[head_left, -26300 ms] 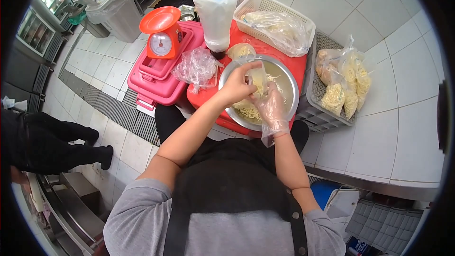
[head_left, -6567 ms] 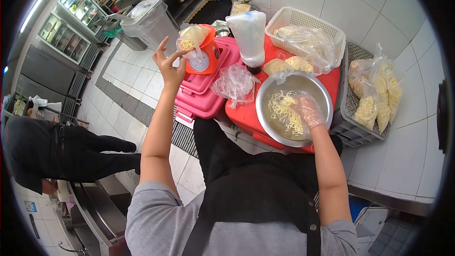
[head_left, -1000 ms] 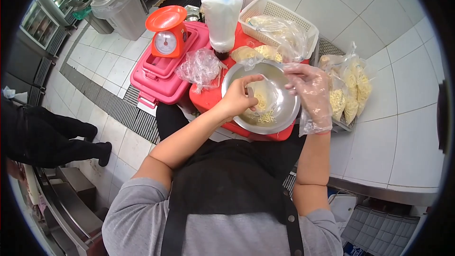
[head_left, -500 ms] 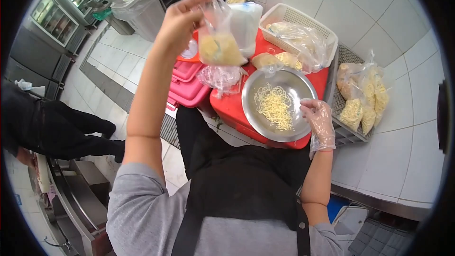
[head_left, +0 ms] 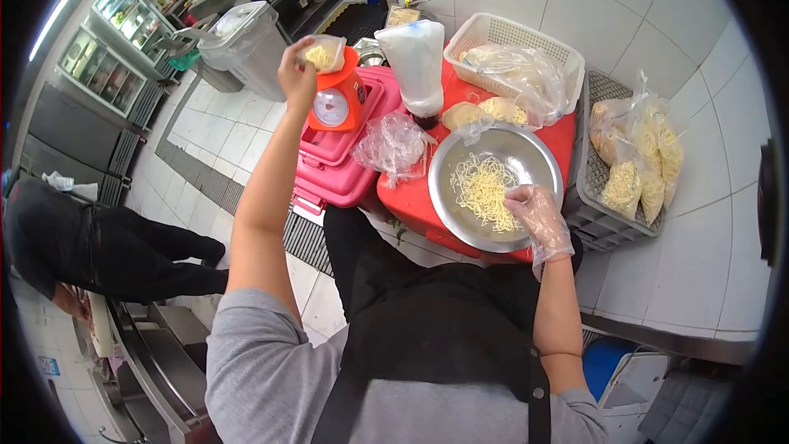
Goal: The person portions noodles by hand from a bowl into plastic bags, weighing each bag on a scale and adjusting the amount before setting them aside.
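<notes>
My bare left hand (head_left: 297, 74) grips a clear plastic bag of noodles (head_left: 322, 56) at the top of an orange dial scale (head_left: 335, 105). The bag seems to rest on the scale's pan, though its underside is hidden. My right hand (head_left: 542, 220), in a clear plastic glove, reaches over the near right side of a steel bowl (head_left: 538, 156). Its fingertips are pinched together at the edge of the pale loose noodles (head_left: 485, 189) in that bowl. A crumpled clear plastic bag (head_left: 393, 146) lies left of the bowl.
Pink lidded boxes (head_left: 333, 168) stand under the scale. On the red surface (head_left: 403, 197) are a white bag-covered container (head_left: 415, 66) and a white basket (head_left: 526, 37) with bagged noodles. A grey crate (head_left: 608, 226) holds more noodle bags. Another person (head_left: 123, 238) stands at left.
My left hand has lowered the noodle bag from in front of the scale onto or just over its pan. My right hand has moved left from the bowl's rim to the noodles.
</notes>
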A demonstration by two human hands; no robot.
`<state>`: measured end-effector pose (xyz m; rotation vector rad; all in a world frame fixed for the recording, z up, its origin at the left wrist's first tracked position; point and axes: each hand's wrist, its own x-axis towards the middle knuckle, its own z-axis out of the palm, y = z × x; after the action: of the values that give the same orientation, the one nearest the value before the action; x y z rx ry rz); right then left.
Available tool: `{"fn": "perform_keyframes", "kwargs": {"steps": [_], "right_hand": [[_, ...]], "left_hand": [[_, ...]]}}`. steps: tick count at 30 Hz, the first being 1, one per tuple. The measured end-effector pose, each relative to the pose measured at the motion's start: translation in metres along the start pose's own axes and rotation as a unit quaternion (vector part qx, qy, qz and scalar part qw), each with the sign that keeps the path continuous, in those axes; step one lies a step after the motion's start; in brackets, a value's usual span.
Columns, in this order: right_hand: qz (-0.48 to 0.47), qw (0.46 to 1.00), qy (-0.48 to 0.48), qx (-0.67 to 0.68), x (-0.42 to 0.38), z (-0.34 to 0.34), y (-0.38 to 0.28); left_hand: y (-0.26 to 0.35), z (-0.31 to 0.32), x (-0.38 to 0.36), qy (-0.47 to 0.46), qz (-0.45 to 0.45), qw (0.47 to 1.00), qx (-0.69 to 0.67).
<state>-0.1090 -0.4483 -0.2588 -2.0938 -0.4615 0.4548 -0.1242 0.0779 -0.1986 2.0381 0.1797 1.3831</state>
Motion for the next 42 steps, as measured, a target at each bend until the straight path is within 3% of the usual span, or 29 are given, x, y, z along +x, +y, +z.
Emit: {"fn": "perform_keyframes", "kwargs": {"steps": [3,9,18,28,31,33,34,36,37,38,40,42], "right_hand": [[-0.011,1.0,-0.004,-0.016,0.0,-0.001,0.007],[-0.007,1.0,-0.014,-0.015,0.003,0.014,-0.001],[-0.012,0.999,-0.042,-0.027,0.009,0.028,0.008],[-0.01,0.998,-0.05,-0.037,0.006,0.026,0.008],[-0.02,0.997,-0.053,-0.045,0.005,0.025,0.015],[-0.01,0.998,-0.065,-0.015,0.001,0.021,0.012],[-0.004,0.997,-0.067,-0.028,0.002,0.021,0.012],[-0.01,0.992,-0.067,-0.105,0.005,0.016,0.003],[-0.047,0.996,-0.064,-0.043,0.005,0.021,-0.013],[-0.068,0.997,-0.034,0.013,-0.005,0.011,-0.02],[-0.147,0.984,-0.027,0.102,-0.003,0.02,-0.029],[-0.124,0.982,-0.052,0.135,-0.014,0.016,-0.064]], "left_hand": [[0.02,-0.005,-0.026,0.026,0.06,0.996,0.061],[0.015,-0.02,-0.057,0.064,-0.034,0.995,0.07],[0.002,-0.035,-0.084,0.081,0.024,0.99,0.109],[-0.003,-0.029,-0.081,0.094,0.022,0.984,0.152],[-0.013,-0.022,-0.067,0.084,-0.007,0.985,0.148],[-0.028,-0.019,-0.051,0.032,0.074,0.986,0.146],[-0.021,-0.017,-0.042,-0.014,-0.023,0.992,0.12],[-0.024,-0.015,-0.015,-0.027,0.026,0.994,0.106],[0.016,-0.014,-0.003,-0.044,0.075,0.995,0.037],[0.096,-0.003,0.003,-0.094,-0.08,0.986,-0.111],[0.154,0.006,-0.006,-0.115,0.001,0.989,-0.088],[0.174,0.005,-0.023,-0.232,-0.182,0.952,-0.078]]}}
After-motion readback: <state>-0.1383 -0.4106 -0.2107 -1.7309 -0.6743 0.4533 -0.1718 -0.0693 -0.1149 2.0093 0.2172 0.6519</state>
